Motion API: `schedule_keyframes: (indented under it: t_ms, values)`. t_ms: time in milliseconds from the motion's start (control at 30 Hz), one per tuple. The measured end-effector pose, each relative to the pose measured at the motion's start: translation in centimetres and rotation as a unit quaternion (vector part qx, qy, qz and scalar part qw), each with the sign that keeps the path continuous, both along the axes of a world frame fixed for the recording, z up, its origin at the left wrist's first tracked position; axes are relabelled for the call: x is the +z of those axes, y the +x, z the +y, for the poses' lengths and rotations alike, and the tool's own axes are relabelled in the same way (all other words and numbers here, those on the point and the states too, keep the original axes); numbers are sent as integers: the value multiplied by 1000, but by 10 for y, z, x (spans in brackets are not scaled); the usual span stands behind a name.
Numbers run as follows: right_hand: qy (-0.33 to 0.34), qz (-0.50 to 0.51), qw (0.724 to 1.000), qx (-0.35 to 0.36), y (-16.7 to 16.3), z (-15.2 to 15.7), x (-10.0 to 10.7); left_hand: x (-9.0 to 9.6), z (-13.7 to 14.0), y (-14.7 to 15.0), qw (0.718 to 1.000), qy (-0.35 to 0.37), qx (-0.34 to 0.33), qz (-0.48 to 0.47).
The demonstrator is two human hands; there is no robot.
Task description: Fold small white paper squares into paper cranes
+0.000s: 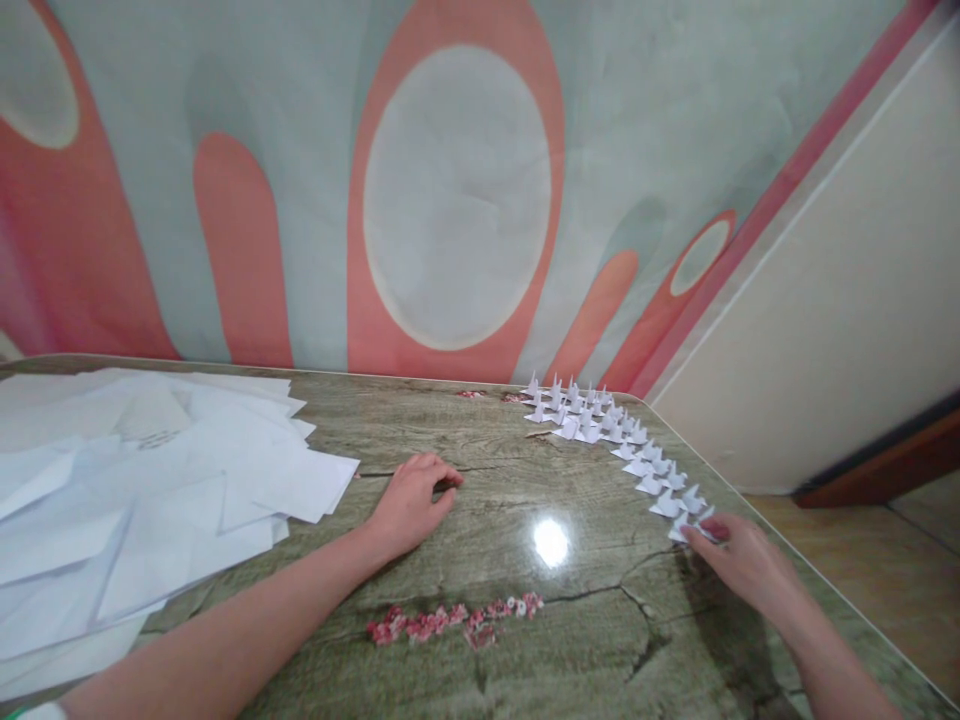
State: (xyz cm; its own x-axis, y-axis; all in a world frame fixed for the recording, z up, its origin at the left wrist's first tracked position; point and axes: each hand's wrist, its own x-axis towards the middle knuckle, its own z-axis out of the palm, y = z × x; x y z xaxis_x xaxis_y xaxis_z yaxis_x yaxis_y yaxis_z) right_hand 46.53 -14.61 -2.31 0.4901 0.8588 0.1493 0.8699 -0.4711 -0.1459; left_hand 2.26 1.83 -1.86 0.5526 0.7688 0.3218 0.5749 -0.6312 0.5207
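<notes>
Many small folded white paper cranes [586, 428] stand in a curving band along the far right edge of the table. At the near end of that band, my right hand [746, 560] pinches a paper crane [703, 520] between thumb and fingers, partly covering it. It sits close beside another crane [677, 528] in the row. My left hand [416, 500] rests on the tabletop near the middle, fingers loosely curved and thumb apart, holding nothing. Just left of it lies the corner of a white paper sheet [307, 485], not touched by the hand.
A large loose pile of white paper sheets [172, 530] covers the left of the wood-patterned table [480, 550]. Printed pink flowers [427, 622] and a bright light reflection [551, 541] mark its surface. Behind stands a patterned wall [315, 200]; at right the table edge drops to the floor [847, 540].
</notes>
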Motion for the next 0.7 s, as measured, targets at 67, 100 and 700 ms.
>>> schedule_keyframes:
  t_ms: [67, 100, 700]
  values:
    - [34, -38, 999, -12, 3, -1, 5, 1, -1, 0, 1000, -4, 6, 4]
    - [48, -51, 997, -13, 2, -1, 7, 1, -2, 1, 1000, -6, 10, 7]
    - [-7, 133, 896, 423, -231, 43, 19, 5, -13, 0, 999, -28, 28, 20]
